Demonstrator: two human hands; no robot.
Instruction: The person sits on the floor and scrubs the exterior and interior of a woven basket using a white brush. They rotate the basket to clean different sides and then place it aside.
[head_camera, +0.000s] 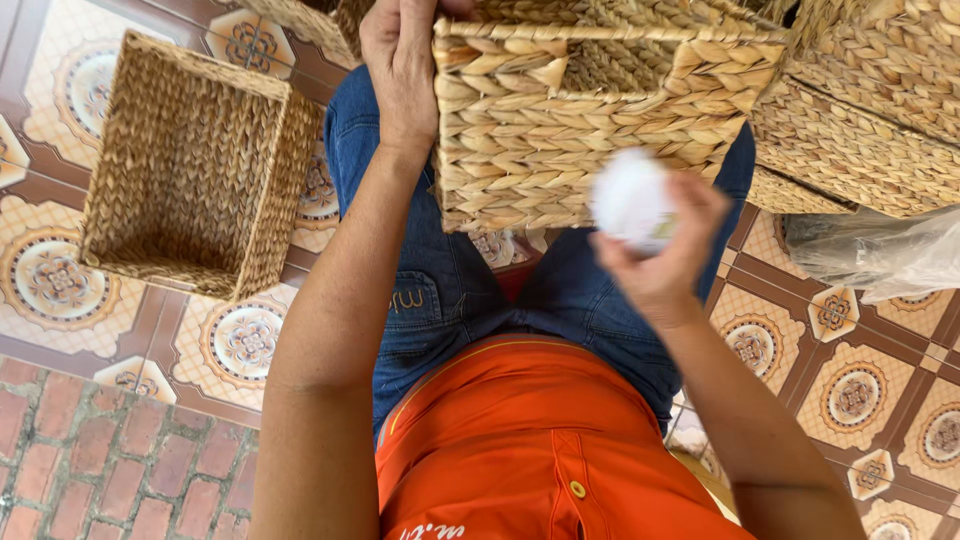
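Lap basket (560, 120): woven, at 12 o'clock on the knees, interior not visible.
Left hand (400, 70): fingers clasp the lap basket's left rim.
Right hand (665, 250): fingers pinch a white round object (630, 200), touching the basket's front wall.
Floor basket (195, 165): 10 o'clock, empty, apart.
Basket stack (860, 110): 2 o'clock, crowding the right edge.

Patterned tile floor (880, 330), beige and maroon with round medallions, meets a strip of red brick paving (110, 460) at lower left. An empty square woven straw basket (195, 165) sits on the tiles at left. A clear crumpled plastic bag (880, 255) lies on the tiles at right, beside stacked woven straw baskets (870, 110).
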